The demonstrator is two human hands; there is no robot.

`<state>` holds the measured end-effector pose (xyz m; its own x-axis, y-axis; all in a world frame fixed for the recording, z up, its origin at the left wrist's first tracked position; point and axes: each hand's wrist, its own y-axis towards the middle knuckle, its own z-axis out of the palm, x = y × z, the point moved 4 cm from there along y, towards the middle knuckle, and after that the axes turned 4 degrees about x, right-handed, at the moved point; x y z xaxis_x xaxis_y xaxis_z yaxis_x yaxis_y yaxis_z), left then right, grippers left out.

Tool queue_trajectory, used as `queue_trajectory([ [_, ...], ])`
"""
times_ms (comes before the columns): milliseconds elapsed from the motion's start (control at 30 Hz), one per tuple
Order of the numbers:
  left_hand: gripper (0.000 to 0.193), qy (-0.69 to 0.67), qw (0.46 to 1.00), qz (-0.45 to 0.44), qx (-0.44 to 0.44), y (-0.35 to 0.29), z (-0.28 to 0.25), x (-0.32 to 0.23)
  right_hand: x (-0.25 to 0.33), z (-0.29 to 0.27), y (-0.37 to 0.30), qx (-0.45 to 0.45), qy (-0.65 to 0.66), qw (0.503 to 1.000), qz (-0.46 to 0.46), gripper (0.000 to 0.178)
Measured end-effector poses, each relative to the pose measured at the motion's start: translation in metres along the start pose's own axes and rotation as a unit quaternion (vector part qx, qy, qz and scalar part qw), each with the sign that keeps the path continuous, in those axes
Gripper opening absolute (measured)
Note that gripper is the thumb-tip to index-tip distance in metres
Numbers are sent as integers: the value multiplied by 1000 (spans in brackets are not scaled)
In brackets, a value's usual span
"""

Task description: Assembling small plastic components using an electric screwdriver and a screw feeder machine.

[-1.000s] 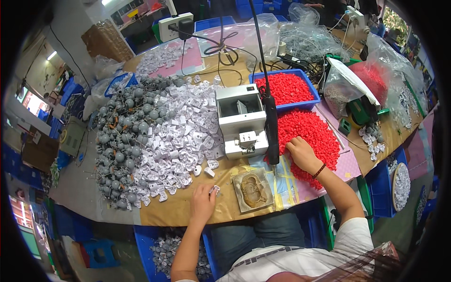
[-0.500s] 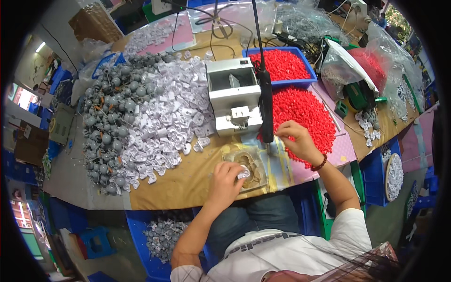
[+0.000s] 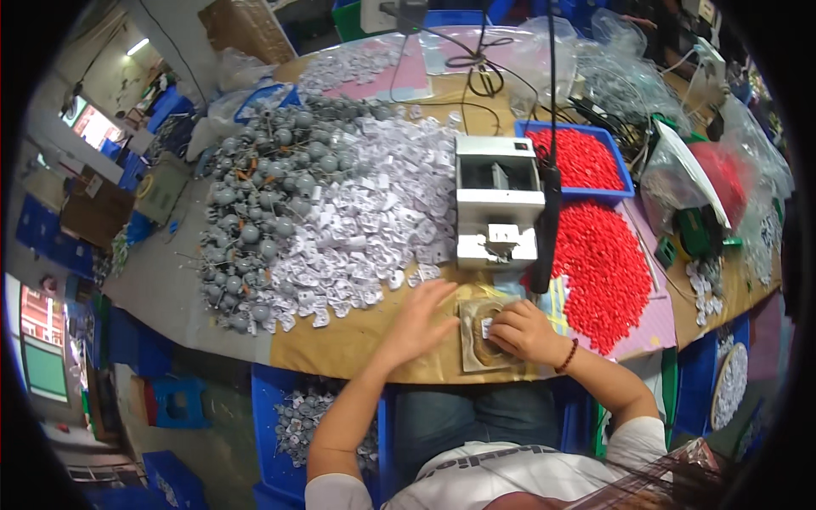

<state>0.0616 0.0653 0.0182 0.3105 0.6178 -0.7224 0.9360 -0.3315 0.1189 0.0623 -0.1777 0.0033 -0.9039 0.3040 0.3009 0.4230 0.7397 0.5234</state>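
Observation:
My left hand (image 3: pixel 420 321) is above the brown-covered table, left of a squarish tan block with a hollow (image 3: pixel 470 350). Its fingers are stretched out and it holds nothing. A small white plastic piece (image 3: pixel 486 327) sits in the block's hollow. My right hand (image 3: pixel 525 333) is over the block's right side, fingertips pressed together at the white piece; whatever is between them is hidden. Just behind the block stands a grey-white bench machine (image 3: pixel 500 204), with a black rod-shaped tool (image 3: pixel 546 229) hanging at its right.
White plastic pieces (image 3: pixel 374 221) are heaped left of the machine, beside grey round parts with wire leads (image 3: pixel 255 204). Small red pieces (image 3: pixel 599 280) lie piled at the right, with more in a blue tray (image 3: pixel 627 180). Below the table edge is a blue bin (image 3: pixel 270 425).
My left hand has let go of the white piece and moved left, its fingers opening. My right hand has come from the red pile to the block. The whole view has shifted.

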Motion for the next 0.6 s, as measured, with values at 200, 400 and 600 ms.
queue_trajectory([
  [200,32,151,972,-23,-177,36,-149,61,3,5,-7,12,6,999,32,21],
  [400,21,456,855,14,-247,105,-242,115,0,7,-11,14,60,996,72,31],
  [600,18,544,806,-227,-43,154,-248,167,-36,-63,0,-39,175,972,151,36],
])
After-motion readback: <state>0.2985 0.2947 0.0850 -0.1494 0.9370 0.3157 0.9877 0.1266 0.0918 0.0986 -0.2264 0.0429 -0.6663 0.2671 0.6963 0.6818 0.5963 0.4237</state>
